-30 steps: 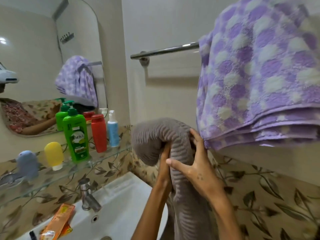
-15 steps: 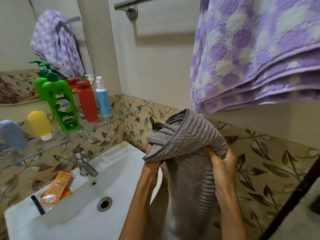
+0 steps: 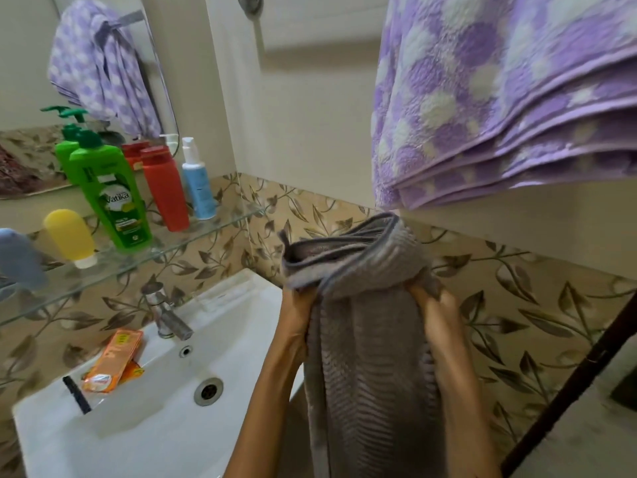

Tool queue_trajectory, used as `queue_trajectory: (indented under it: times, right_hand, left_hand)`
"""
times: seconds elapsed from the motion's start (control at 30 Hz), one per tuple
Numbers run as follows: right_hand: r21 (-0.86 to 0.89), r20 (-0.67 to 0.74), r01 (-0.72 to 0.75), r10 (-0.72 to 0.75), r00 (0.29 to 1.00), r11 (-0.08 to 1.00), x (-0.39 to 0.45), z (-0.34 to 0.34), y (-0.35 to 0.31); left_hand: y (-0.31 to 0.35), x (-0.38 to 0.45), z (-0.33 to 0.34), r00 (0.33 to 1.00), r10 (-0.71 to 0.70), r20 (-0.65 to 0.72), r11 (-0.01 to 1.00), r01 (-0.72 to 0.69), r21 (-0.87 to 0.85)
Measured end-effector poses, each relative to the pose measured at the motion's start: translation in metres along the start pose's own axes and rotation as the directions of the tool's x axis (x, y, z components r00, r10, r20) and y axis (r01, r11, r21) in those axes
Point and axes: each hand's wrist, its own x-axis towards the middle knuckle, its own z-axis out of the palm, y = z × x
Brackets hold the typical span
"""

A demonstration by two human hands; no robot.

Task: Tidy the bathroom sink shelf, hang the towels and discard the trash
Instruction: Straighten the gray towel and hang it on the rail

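Observation:
A grey ribbed towel (image 3: 365, 346) hangs bunched between my hands in front of the tiled wall. My left hand (image 3: 297, 317) grips its upper left edge, and my right hand (image 3: 435, 313) grips the right side, fingers buried in the folds. Above, a purple and white checked towel (image 3: 499, 98) hangs folded at the upper right; its rail is out of view except the wall mount (image 3: 251, 3). On the sink rim lies an orange wrapper (image 3: 115, 357) beside a black comb-like strip (image 3: 76, 395).
A glass shelf (image 3: 179, 243) holds a green bottle (image 3: 110, 198), a red bottle (image 3: 165, 188), a blue and white bottle (image 3: 196, 181), a yellow tube (image 3: 70, 238) and a blue item (image 3: 17, 258). Below are the tap (image 3: 167, 315), the white sink (image 3: 144, 419) and a dark pole (image 3: 568, 384) at right.
The view has tilted down, and the grey towel now sits lower, below the purple towel. My hands shifted from holding it overhead to gripping its bunched top at both sides.

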Motion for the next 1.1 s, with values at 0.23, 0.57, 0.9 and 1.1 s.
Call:
queue_trajectory:
  times: [0.23,0.57,0.9,1.1]
  right_hand:
    - [-0.469,-0.136,0.188,-0.281,0.950,0.863,-0.019,0.020,0.008]
    - [-0.338,-0.051,0.375,-0.414,0.909,0.863,-0.054,0.034,-0.026]
    - [-0.207,-0.181,0.437,-0.473,0.862,0.875,-0.043,0.025,-0.024]
    - [-0.263,-0.052,0.444,-0.472,0.880,0.857,-0.043,0.031,-0.020]
  left_hand:
    - [-0.005,-0.008,0.010,0.991,0.063,-0.117,0.998,-0.066,-0.018]
    - [-0.005,-0.023,0.015,0.871,0.329,0.365,0.870,-0.430,0.240]
    - [-0.002,-0.008,-0.009,0.945,0.312,0.094,0.937,-0.323,0.135]
    - [-0.005,0.000,-0.018,0.975,0.192,-0.114,0.978,-0.180,0.108]
